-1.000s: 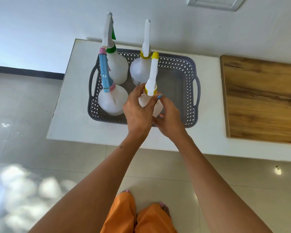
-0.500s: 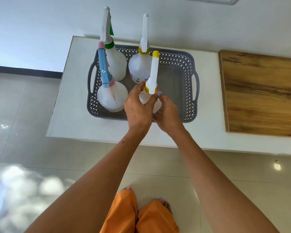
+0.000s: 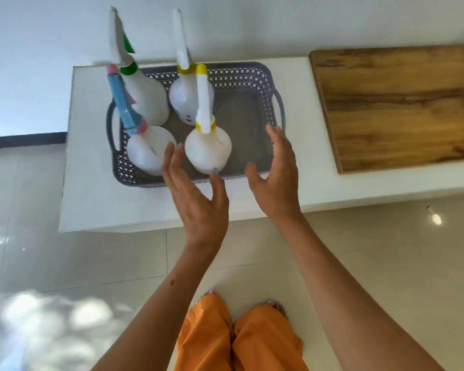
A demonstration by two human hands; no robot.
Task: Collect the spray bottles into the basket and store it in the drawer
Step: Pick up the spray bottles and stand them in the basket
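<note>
Four spray bottles are seen standing upright inside the grey basket (image 3: 265, 84), which sits on the white surface (image 3: 91, 199). Relative to the basket, the yellow-collared bottle (image 3: 208, 148) stands by the near wall at the middle, the pink-collared bottle (image 3: 148, 151) in the near left corner, the green-collared bottle (image 3: 145, 100) in the far left corner, and a second yellow-collared bottle (image 3: 184, 97) against the far wall. The right half of the basket is left bare. A wooden board (image 3: 399, 103) lies well to the right of the basket.

The left hand (image 3: 198, 202) is held open, fingers spread and palm turned inward, just in front of the basket's near wall; nothing is gripped. The right hand (image 3: 275, 178) is likewise open and empty, fingers extended over the near right corner of the basket.

Collection appears finished, so the lift by the side handles is judged to be next. The main risk is toppling: the bottles are tall, narrow-necked and crowded to the left, so an uneven load can be expected, and a tilted or jerked lift could tip them against each other or over the low wall. A long nozzle could also be knocked by a reaching hand. No drawer is visible.
</note>
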